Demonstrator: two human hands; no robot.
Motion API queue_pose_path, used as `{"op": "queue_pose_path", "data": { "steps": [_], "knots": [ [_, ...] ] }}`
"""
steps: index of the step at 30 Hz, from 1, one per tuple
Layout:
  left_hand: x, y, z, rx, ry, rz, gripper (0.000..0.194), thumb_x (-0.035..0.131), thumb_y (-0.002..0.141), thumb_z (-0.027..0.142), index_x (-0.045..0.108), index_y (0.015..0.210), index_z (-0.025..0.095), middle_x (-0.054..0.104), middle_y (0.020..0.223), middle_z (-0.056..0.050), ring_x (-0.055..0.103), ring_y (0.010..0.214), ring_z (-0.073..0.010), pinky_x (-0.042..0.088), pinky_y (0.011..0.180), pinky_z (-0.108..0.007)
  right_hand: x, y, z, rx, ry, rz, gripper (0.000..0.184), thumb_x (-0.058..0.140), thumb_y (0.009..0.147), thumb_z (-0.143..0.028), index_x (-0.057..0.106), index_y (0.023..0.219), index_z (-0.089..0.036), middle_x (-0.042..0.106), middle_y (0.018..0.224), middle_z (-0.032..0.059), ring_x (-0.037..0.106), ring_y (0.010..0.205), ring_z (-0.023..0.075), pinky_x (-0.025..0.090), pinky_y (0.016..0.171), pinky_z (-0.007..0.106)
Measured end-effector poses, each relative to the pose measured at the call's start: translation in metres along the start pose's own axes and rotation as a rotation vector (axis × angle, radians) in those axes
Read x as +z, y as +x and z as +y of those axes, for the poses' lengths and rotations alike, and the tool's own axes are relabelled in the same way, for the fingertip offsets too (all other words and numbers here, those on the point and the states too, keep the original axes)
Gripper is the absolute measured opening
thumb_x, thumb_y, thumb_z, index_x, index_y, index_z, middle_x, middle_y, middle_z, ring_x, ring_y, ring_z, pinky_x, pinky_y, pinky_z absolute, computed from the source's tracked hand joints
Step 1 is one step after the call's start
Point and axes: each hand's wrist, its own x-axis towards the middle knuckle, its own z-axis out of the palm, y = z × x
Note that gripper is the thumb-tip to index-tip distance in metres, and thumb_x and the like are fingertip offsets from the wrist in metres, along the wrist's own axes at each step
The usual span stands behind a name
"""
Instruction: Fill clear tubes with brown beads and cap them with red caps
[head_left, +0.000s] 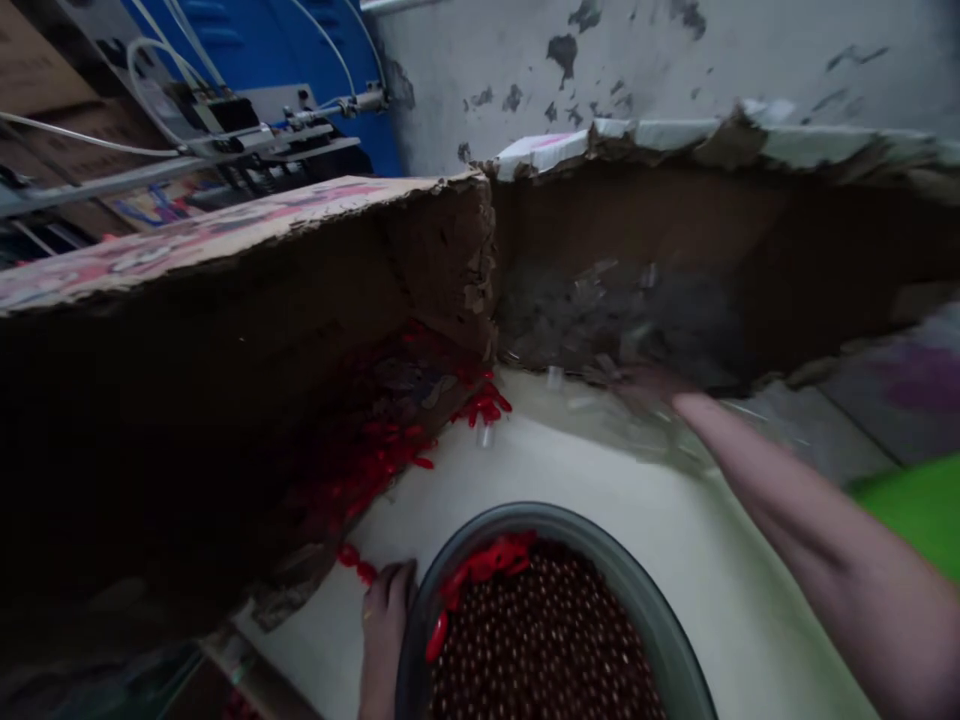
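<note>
So, where are the hands?

Well apart. The left hand [385, 625] sits against the near rim of a metal basin [660, 625], probably to steady it. The right hand [637, 385] reaches far right, blurred, at the edge of a grey heap [600, 320].

Is either one gripping anything?

I can't tell. The right is too blurred, and the left may only be resting there.

And the basin?

Near, on the white surface [750, 600]. It's packed with brown beads [540, 640], with red pieces [487, 560] lying across its far rim.

Why the torn carton [442, 250]?

Its walls seem to corral the loose stuff: more red pieces [480, 405] at far left, the heap at far right, and a small clear vial [486, 433] near the red ones.
</note>
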Motion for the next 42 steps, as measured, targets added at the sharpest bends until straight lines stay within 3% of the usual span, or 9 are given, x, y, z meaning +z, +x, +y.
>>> {"op": "queue_pose_path", "data": {
  "steps": [6, 12, 18, 23, 26, 29, 32, 36, 42],
  "knots": [
    [-0.019, 0.006, 0.012, 0.056, -0.104, -0.117, 0.035, 0.044, 0.086, 0.024, 0.059, 0.116, 0.013, 0.056, 0.113, -0.014, 0.052, 0.105, -0.0267, 0.045, 0.096, -0.044, 0.016, -0.126, -0.033, -0.029, -0.073, -0.101, 0.046, 0.061, 0.082, -0.049, 0.068, 0.111, -0.015, 0.065, 0.117, 0.0145, 0.056, 0.112, 0.0291, 0.041, 0.099, 0.043],
    [-0.027, 0.009, 0.019, 0.084, -0.149, -0.103, 0.034, 0.043, 0.085, 0.024, 0.059, 0.112, 0.011, 0.056, 0.107, -0.014, 0.050, 0.102, -0.0273, 0.044, 0.094, -0.043, 0.024, -0.253, -0.070, -0.036, -0.066, -0.114, 0.049, 0.054, 0.084, -0.054, 0.066, 0.119, -0.022, 0.058, 0.129, 0.0119, 0.047, 0.125, 0.0289, 0.029, 0.110, 0.048],
    [-0.028, 0.010, 0.017, 0.025, -0.384, -0.017, 0.031, 0.040, 0.087, 0.030, 0.062, 0.102, 0.013, 0.058, 0.098, -0.012, 0.052, 0.101, -0.0263, 0.042, 0.095, -0.044, 0.001, -0.342, -0.098, 0.059, 0.051, -0.226, 0.045, 0.051, 0.085, -0.057, 0.069, 0.115, -0.029, 0.057, 0.133, 0.0080, 0.039, 0.133, 0.0334, 0.030, 0.109, 0.055],
    [-0.029, 0.011, 0.009, -0.039, -0.546, 0.011, 0.032, 0.043, 0.087, 0.036, 0.061, 0.101, 0.013, 0.062, 0.098, -0.010, 0.056, 0.097, -0.0218, 0.044, 0.093, -0.039, -0.026, -0.382, -0.111, 0.298, 0.086, -0.004, 0.036, 0.047, 0.090, -0.045, 0.073, 0.099, -0.022, 0.068, 0.114, 0.0087, 0.061, 0.107, 0.0270, 0.045, 0.097, 0.044],
    [-0.033, 0.014, 0.006, -0.178, -0.763, 0.032, 0.034, 0.051, 0.082, 0.038, 0.060, 0.103, 0.014, 0.063, 0.093, -0.007, 0.060, 0.086, -0.0182, 0.049, 0.082, -0.033, -0.015, -0.404, -0.121, 0.371, 0.067, 0.052, 0.030, 0.051, 0.087, -0.038, 0.071, 0.100, -0.020, 0.071, 0.099, 0.0079, 0.065, 0.090, 0.0239, 0.050, 0.084, 0.039],
    [-0.045, 0.014, 0.009, -0.271, -0.935, 0.062, 0.035, 0.056, 0.078, 0.038, 0.060, 0.103, 0.014, 0.062, 0.082, -0.003, 0.061, 0.074, -0.0143, 0.050, 0.072, -0.029, 0.009, -0.420, -0.133, 0.360, 0.059, 0.036, 0.030, 0.061, 0.081, -0.039, 0.069, 0.104, -0.022, 0.067, 0.104, 0.0084, 0.062, 0.096, 0.0263, 0.049, 0.087, 0.041],
    [-0.065, 0.010, 0.020, -0.234, -0.977, 0.096, 0.033, 0.059, 0.076, 0.036, 0.061, 0.100, 0.014, 0.062, 0.080, -0.002, 0.062, 0.072, -0.0127, 0.050, 0.072, -0.027, 0.023, -0.425, -0.136, 0.375, 0.033, 0.048, 0.028, 0.060, 0.082, -0.036, 0.067, 0.105, -0.022, 0.061, 0.110, 0.0107, 0.060, 0.100, 0.0280, 0.045, 0.092, 0.044],
    [-0.092, 0.002, 0.037, -0.164, -0.990, 0.105, 0.030, 0.059, 0.078, 0.035, 0.063, 0.100, 0.014, 0.063, 0.080, -0.002, 0.062, 0.070, -0.0121, 0.052, 0.071, -0.027, 0.018, -0.421, -0.128, 0.372, 0.067, -0.043, 0.037, 0.064, 0.077, -0.029, 0.066, 0.112, -0.020, 0.060, 0.115, 0.0124, 0.064, 0.090, 0.0241, 0.049, 0.086, 0.039],
    [-0.121, -0.012, 0.068, -0.001, -0.997, 0.141, 0.026, 0.056, 0.084, 0.032, 0.062, 0.101, 0.015, 0.065, 0.089, -0.005, 0.063, 0.078, -0.0130, 0.052, 0.077, -0.028, 0.011, -0.425, -0.116, 0.292, 0.045, -0.089, 0.040, 0.055, 0.076, -0.016, 0.067, 0.115, -0.015, 0.059, 0.120, 0.0156, 0.059, 0.110, 0.0273, 0.044, 0.097, 0.039]
  ]
}}
